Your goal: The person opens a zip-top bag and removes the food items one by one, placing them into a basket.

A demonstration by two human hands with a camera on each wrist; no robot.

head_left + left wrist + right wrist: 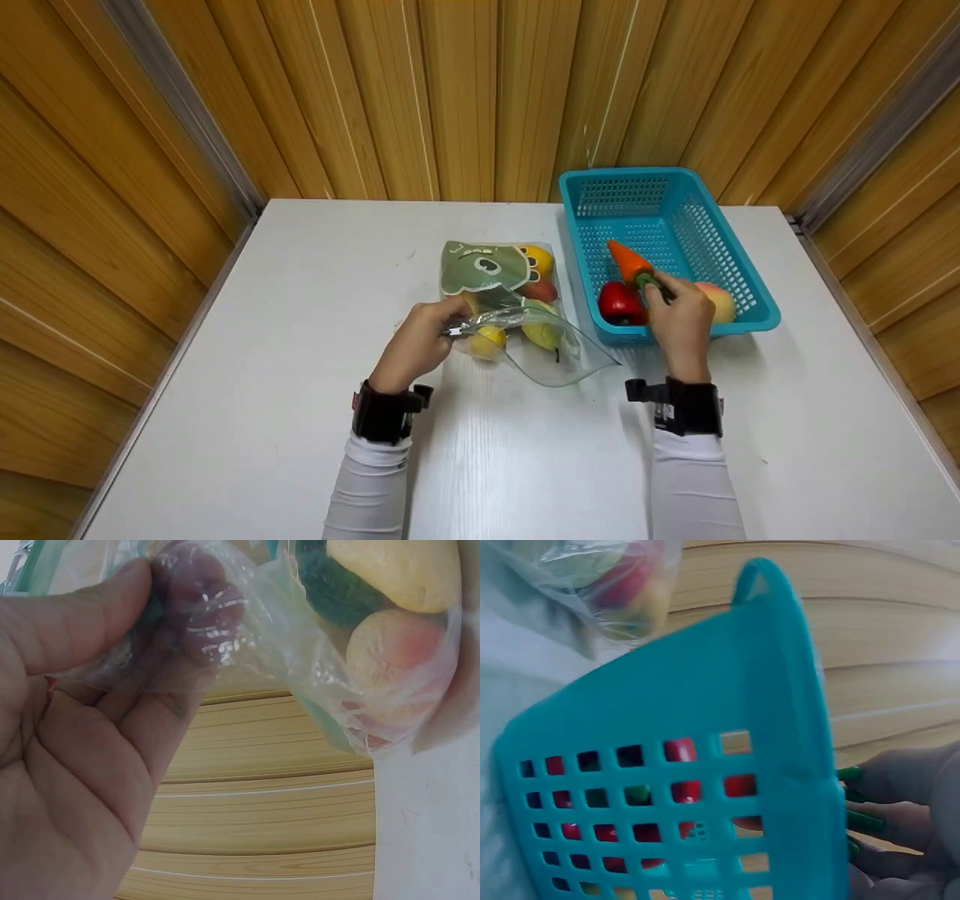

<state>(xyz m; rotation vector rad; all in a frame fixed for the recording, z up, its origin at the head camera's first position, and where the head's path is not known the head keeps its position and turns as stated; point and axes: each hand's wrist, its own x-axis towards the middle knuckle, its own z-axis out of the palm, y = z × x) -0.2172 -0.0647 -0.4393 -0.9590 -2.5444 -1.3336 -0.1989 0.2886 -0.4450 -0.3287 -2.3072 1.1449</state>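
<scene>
My left hand (421,341) pinches the edge of a clear plastic bag (577,367) whose mouth gapes toward me. Inside the bag lie a lemon (489,341), a green pear (541,330) and other fruit, beside a printed green cartoon face (480,266). In the left wrist view, thumb and fingers hold the bag's film (225,615). My right hand (681,322) grips a carrot (628,260) by its green top, over the near end of a blue basket (761,304). Below the carrot sits a red pepper (621,303); a pale yellow-pink fruit (718,302) lies right of the hand.
The basket stands at the right rear of the white table (322,300), close to the bag. Wood-patterned panels (450,97) rise behind the table and on both sides. In the right wrist view, the basket's perforated wall (660,712) hides much of its contents.
</scene>
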